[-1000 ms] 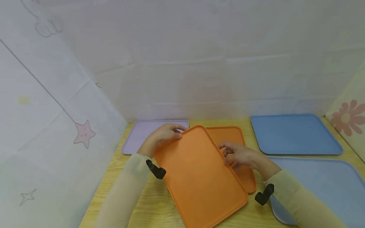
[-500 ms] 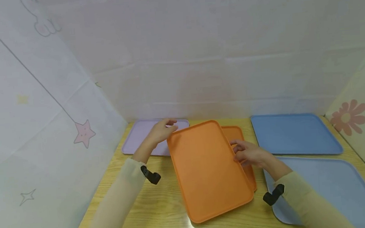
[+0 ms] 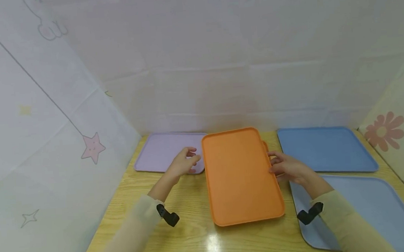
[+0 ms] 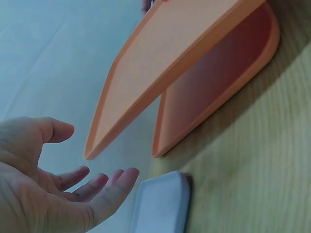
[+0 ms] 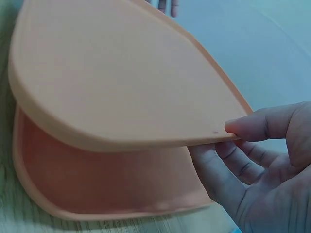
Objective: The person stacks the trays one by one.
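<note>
An orange tray (image 3: 242,178) is held up above the table, its right edge pinched between the thumb and fingers of my right hand (image 3: 291,169). In the right wrist view the thumb presses the rim (image 5: 209,141) from above, fingers below. A second orange tray (image 5: 107,179) lies on the table underneath; from the head it is mostly hidden. My left hand (image 3: 183,163) hovers over the purple tray (image 3: 161,150), to the left of the held tray. In the left wrist view its fingers (image 4: 114,194) are spread and relaxed, apart from the tray.
A dark blue tray (image 3: 326,148) lies at the back right of the wooden table (image 3: 174,237). In front of it is a larger light blue tray (image 3: 366,204), partly under my right forearm. White printed cloth (image 3: 218,62) walls in the back and sides.
The held orange tray has moved right and away from me, turning straighter over the lower one. My left hand has let go of its far left corner; my right hand has shifted right with it.
</note>
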Action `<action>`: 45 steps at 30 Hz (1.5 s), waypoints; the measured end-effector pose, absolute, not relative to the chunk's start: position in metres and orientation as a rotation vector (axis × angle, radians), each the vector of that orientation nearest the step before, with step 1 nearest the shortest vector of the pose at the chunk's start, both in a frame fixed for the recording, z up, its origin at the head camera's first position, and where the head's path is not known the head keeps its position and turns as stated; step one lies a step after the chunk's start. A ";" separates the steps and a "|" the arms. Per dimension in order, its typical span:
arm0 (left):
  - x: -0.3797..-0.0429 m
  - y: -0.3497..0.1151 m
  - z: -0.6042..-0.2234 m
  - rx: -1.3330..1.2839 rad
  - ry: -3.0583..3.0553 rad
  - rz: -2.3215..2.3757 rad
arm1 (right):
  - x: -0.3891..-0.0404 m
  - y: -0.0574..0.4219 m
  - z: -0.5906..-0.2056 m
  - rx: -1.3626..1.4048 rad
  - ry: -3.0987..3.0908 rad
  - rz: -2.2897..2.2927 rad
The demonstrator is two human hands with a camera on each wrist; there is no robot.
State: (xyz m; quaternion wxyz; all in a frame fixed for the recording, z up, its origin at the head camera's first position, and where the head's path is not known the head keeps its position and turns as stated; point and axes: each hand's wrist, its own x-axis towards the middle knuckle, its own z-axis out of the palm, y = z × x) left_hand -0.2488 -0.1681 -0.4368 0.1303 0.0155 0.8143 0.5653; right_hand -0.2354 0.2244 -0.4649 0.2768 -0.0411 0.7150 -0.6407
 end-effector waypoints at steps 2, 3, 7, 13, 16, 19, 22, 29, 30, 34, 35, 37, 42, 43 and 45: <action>-0.245 -0.164 -0.442 0.049 2.298 1.679 | -0.236 0.227 -0.466 -0.105 1.901 -1.745; -0.243 -0.162 -0.445 0.054 2.263 1.702 | -0.236 0.229 -0.466 -0.104 1.896 -1.754; -0.239 -0.151 -0.455 0.065 2.121 1.790 | -0.236 0.235 -0.469 -0.076 1.883 -1.785; -0.238 -0.141 -0.467 0.056 2.010 1.850 | -0.235 0.241 -0.471 -0.068 1.896 -1.798; -0.238 -0.137 -0.472 0.059 1.989 1.866 | -0.234 0.243 -0.472 -0.038 1.894 -1.804; -0.238 -0.133 -0.476 0.067 2.000 1.868 | -0.234 0.243 -0.472 -0.012 1.886 -1.812; -0.238 -0.129 -0.478 0.076 2.014 1.867 | -0.233 0.244 -0.472 -0.023 1.883 -1.814; -0.241 -0.127 -0.483 0.112 2.012 1.867 | -0.230 0.245 -0.471 -0.034 1.879 -1.822; -0.241 -0.126 -0.483 0.111 2.011 1.868 | -0.229 0.245 -0.471 -0.034 1.877 -1.823; -0.245 -0.126 -0.485 0.111 2.026 1.860 | -0.230 0.246 -0.473 -0.027 1.873 -1.821; -0.246 -0.127 -0.486 0.107 2.028 1.862 | -0.230 0.246 -0.473 -0.025 1.875 -1.818; -0.249 -0.127 -0.487 0.101 2.036 1.861 | -0.231 0.246 -0.475 -0.024 1.879 -1.812; -0.255 -0.127 -0.489 0.089 2.029 1.864 | -0.233 0.249 -0.478 -0.007 1.878 -1.795; -0.257 -0.127 -0.489 0.089 2.025 1.865 | -0.234 0.249 -0.478 0.002 1.871 -1.795; -0.259 -0.126 -0.490 0.095 2.018 1.869 | -0.234 0.250 -0.479 0.019 1.858 -1.800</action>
